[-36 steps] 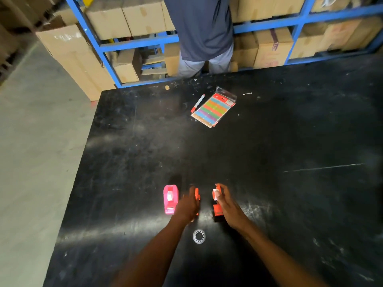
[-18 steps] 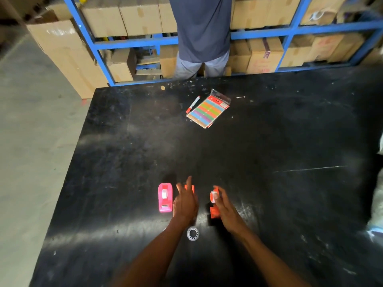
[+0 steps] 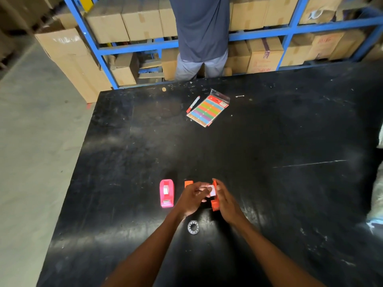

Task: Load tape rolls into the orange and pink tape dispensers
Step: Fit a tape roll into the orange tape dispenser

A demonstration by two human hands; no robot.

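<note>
Hands meet over the orange dispenser (image 3: 215, 200) near the worktop's (image 3: 269, 204) front edge: left hand (image 3: 191, 198) pinches a white tape roll (image 3: 211, 190) against it, right hand (image 3: 227, 200) curls around its body. Pink dispenser (image 3: 166, 193) stands just left, roll already seated. Risk: roll held only by fingertips; a skewed entry could jam or drop it. A loose orange piece (image 3: 188, 183) lies behind the left hand.

Dim indoor light is reflected as soft glare streaks on the black table (image 3: 269, 183); edges are bent by wide-angle distortion and slightly blurred.
</note>
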